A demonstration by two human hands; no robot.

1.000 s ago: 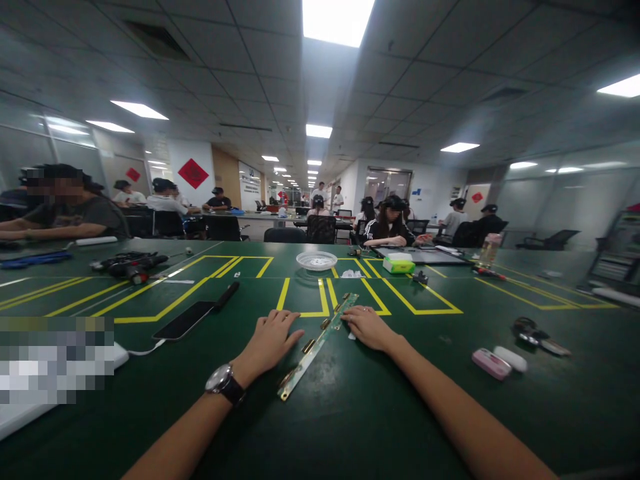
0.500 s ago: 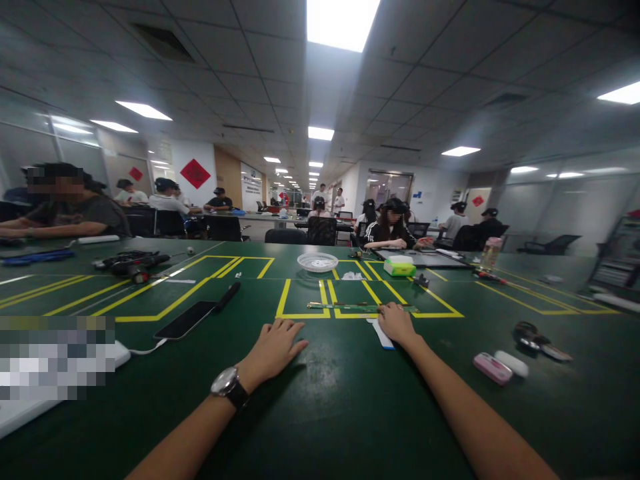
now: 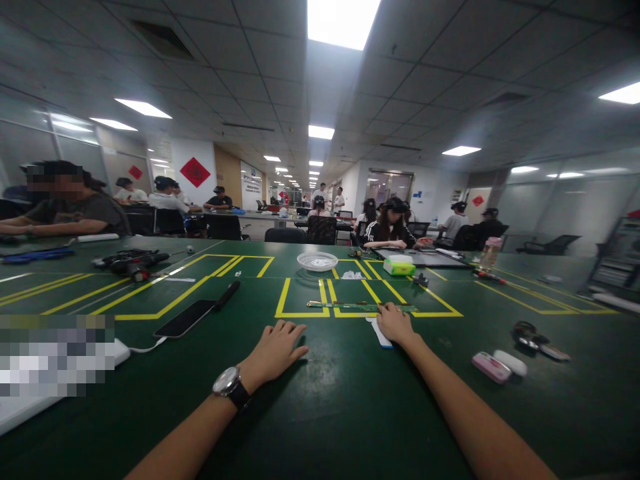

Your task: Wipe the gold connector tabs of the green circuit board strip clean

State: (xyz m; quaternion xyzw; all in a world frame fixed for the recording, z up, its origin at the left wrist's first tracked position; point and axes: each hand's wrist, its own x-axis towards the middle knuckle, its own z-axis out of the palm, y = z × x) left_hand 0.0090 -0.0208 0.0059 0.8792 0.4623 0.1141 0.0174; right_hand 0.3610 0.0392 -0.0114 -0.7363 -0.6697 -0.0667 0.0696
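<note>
My left hand [image 3: 276, 352] lies palm down on the green table [image 3: 325, 413], fingers apart and thumb out to the right, with nothing in it. A watch with a dark strap [image 3: 231, 387] is on that wrist. Further right, my right hand [image 3: 396, 325] has its fingers bent over a long thin green strip [image 3: 345, 306], like a narrow circuit board. The strip shows on both sides of the fingers; the fingertips themselves are partly hidden. A flat white and blue piece [image 3: 381, 337] lies at the hand's left edge, partly under it.
A clear ribbed dish [image 3: 317, 262], a green tissue pack [image 3: 399, 267] and yellow tape lines stand ahead. At left lie a phone [image 3: 187, 319] with a cable and a power tool [image 3: 133, 262]. Keys [image 3: 537, 340] and a pink case [image 3: 491, 367] lie right. Several people sit beyond.
My left hand has shifted very slightly to the right. My right hand and the green strip stay nearly where they were.
</note>
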